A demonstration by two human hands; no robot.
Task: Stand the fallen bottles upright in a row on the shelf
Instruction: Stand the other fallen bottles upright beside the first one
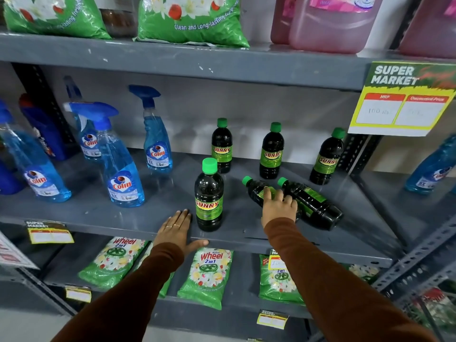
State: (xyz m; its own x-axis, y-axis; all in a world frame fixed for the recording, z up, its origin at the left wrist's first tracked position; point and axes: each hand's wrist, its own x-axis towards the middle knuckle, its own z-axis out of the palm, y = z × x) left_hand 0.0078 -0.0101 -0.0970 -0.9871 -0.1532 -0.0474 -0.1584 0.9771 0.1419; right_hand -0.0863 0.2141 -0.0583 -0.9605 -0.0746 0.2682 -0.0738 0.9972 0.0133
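Beside shelf edge, fallen bottles

The dark green-capped plastic bottle standing at the grey metal shelf's front edge reads "SUNNY". Left of it, blue spray bottles say "Colin". Below it, green pouches read "Active Wheel 2in1". Above it, a green bag says "Clean and Long-lasting". Upper right of it, a yellow-green card — "SUPER MARKET", "MRP".

Six dark Sunny bottles, green caps, on grey shelf. Four upright: front one, three behind. Two fallen bottles side by side, caps pointing back-left.
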